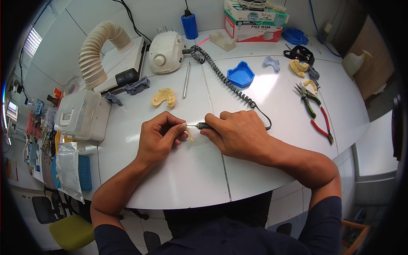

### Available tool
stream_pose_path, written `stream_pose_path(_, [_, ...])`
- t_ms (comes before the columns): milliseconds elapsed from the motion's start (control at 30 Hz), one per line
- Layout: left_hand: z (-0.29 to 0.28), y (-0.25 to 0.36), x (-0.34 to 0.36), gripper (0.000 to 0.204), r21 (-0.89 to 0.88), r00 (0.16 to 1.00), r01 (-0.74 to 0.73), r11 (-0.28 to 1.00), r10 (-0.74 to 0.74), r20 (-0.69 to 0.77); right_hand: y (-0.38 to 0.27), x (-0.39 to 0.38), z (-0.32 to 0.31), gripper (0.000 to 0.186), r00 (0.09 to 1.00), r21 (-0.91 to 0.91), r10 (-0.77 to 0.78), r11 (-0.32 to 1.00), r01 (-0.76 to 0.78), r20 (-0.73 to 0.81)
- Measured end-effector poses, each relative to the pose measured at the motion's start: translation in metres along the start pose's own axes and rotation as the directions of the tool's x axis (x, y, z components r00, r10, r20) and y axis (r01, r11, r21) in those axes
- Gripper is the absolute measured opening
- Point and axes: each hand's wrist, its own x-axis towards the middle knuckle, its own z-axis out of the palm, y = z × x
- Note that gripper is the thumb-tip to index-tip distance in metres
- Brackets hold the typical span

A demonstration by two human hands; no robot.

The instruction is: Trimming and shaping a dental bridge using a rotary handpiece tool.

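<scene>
My left hand (157,138) pinches a small cream-coloured dental piece (191,135) between thumb and fingers, and most of it is covered by them. From the other side, my right hand (242,134) grips a dark rotary handpiece (204,126). Its thin metal bit meets or nearly meets the piece at my left fingertips; contact is too small to tell. A coiled grey cord (221,75) links the handpiece to a white control unit (166,52). Just beyond my left hand lie a yellow dental cast (165,98) and a slim metal instrument (186,80).
A blue tray (241,75) sits behind my right hand. Pliers with green handles (309,102) and red-handled cutters (324,127) lie at the right. A ribbed suction hose (91,55) and a white plastic case (83,114) stand left. Boxes (254,30) are stacked at the back.
</scene>
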Motion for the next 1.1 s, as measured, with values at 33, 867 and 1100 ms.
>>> stream_pose_path(33, [-0.0001,-0.0001,0.0002,0.011,0.000,1.000,0.001,1.000,-0.001,0.000,-0.0003,0.0002,-0.0002,0.033,1.000,0.002,0.005,1.000,-0.005,0.001])
stream_pose_path(867, [0.0023,0.0008,-0.0016,0.008,0.045,1.000,0.001,0.999,0.000,-0.018,0.0000,-0.0017,0.0028,0.033,1.000,-0.014,-0.017,1.000,0.017,-0.009])
stream_pose_path(1100, [0.0010,0.0001,-0.0020,0.009,0.063,1.000,0.000,0.998,-0.001,0.007,-0.0007,-0.0020,0.0027,0.032,1.000,-0.019,-0.011,1.000,0.011,-0.001])
